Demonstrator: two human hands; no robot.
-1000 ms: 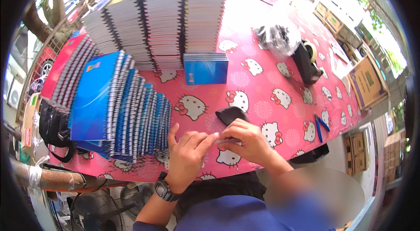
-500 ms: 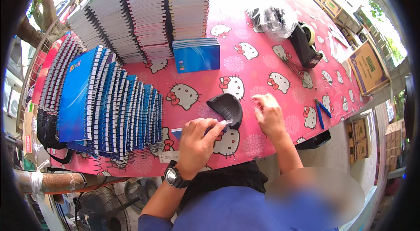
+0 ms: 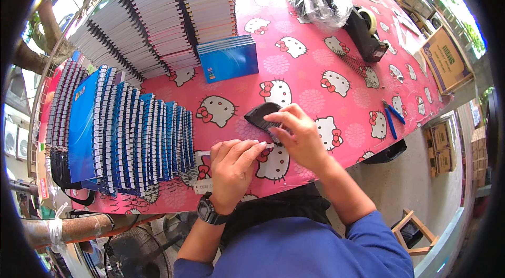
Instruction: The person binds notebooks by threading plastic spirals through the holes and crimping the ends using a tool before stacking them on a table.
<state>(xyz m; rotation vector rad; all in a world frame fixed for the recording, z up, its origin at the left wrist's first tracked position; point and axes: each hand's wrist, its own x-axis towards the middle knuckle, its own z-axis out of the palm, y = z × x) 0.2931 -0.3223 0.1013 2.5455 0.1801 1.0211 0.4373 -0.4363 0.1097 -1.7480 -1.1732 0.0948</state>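
Bench with notebooks, two hands at work

Person's left hand (image 3: 231, 170), black wristwatch (image 3: 210, 211) at the wrist: fingers pressed together over a thin, white-edged flat item (image 3: 203, 153) lying crosswise beneath them near the table's front edge, mostly hidden; exact grip cannot be told.

Off-white flat strip (image 3: 202, 187): on the pink cat-print table cover (image 3: 305, 100), just beside that hand.

Person's right hand (image 3: 297, 133): forefinger and thumb parted at a black, curved, ridged dish (image 3: 256, 115); remaining fingers partly hidden.

Blue-covered, white-wire spiral notebooks (image 3: 83, 128): long leaning row, left.

Blue-handled pliers (image 3: 391, 122): handles spread, right.

Small blue-covered notebooks (image 3: 230, 63): short pile, beyond the dish.

Black tape dispenser (image 3: 363, 38): far right, beside a crumpled clear plastic bag (image 3: 332, 13).

White-paged, wire-bound books (image 3: 152, 20): tall stacks, far left.
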